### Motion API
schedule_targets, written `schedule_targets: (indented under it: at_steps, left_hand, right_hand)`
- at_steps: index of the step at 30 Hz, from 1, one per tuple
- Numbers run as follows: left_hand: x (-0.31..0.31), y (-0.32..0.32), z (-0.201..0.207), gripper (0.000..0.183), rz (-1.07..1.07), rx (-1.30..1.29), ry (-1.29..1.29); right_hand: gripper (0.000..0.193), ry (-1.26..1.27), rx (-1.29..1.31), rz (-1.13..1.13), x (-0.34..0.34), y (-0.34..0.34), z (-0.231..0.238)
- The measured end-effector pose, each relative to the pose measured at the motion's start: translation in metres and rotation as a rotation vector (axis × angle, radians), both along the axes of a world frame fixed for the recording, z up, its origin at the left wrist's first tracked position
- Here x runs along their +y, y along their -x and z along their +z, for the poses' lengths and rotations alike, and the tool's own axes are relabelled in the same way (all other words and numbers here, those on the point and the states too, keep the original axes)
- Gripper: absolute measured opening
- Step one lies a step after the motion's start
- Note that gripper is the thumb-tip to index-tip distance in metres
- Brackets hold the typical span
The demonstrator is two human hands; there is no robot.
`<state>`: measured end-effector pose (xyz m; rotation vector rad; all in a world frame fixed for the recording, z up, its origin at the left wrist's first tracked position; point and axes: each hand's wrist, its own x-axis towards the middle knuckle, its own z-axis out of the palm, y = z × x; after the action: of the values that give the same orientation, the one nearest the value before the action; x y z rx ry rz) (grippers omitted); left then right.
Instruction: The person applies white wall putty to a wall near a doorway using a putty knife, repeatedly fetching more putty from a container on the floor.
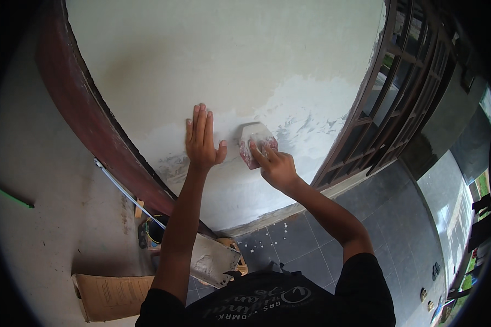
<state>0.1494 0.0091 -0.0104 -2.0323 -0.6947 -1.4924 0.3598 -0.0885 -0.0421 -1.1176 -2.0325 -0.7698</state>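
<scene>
A pale wall (223, 60) stands in front of me, with whiter, wet-looking filler (305, 103) smeared in uneven patches over its middle and right. My left hand (203, 139) lies flat against the wall, fingers stretched upward and thumb apart, holding nothing. To its right, my right hand (275, 166) grips a flat putty spreader (258, 132) with clipped corners, its reddish surface coated in whitish filler. The spreader is at the wall beside the smeared patch; whether its whole face touches cannot be seen. Part of it is hidden under my fingers.
A dark red door frame (76, 103) curves along the left, and a brown barred window (384, 103) along the right. Below are a filler-covered board (210, 261), a cardboard box (112, 297) and a pale pole (126, 192). White drips spot the grey tiled floor (333, 234).
</scene>
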Motion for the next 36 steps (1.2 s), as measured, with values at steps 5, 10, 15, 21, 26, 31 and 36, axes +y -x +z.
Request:
schedule_targets:
  at_steps: [5, 10, 15, 21, 26, 31, 36]
  left_hand:
    - [-0.005, 0.004, 0.006, 0.062, 0.014, -0.022, -0.031]
    - [-0.004, -0.001, 0.001, 0.061, 0.017, -0.017, -0.014]
    - [-0.002, -0.001, 0.002, 0.061, 0.027, -0.003, -0.02]
    - [-0.004, 0.004, 0.003, 0.066, 0.007, 0.018, 0.0]
    - [-0.005, -0.001, 0.002, 0.059, -0.007, 0.003, -0.023]
    - [-0.009, 0.005, 0.007, 0.059, 0.002, 0.024, -0.021]
    - [-0.011, 0.009, 0.01, 0.058, -0.06, 0.037, 0.015]
  right_hand:
    - [0.072, -0.125, 0.118, 0.014, 0.016, 0.013, 0.087]
    - [0.064, -0.099, 0.032, -0.009, 0.029, 0.013, 0.039]
    - [0.066, -0.026, 0.036, 0.043, 0.0, 0.014, 0.003]
    - [0.072, -0.184, 0.143, 0.075, 0.021, 0.029, 0.094]
    - [0.06, -0.125, -0.003, 0.013, 0.023, 0.027, 0.048]
    - [0.064, 0.022, 0.007, 0.039, 0.001, 0.026, 0.022]
    - [0.062, -0.144, 0.15, 0.008, 0.011, 0.032, 0.084]
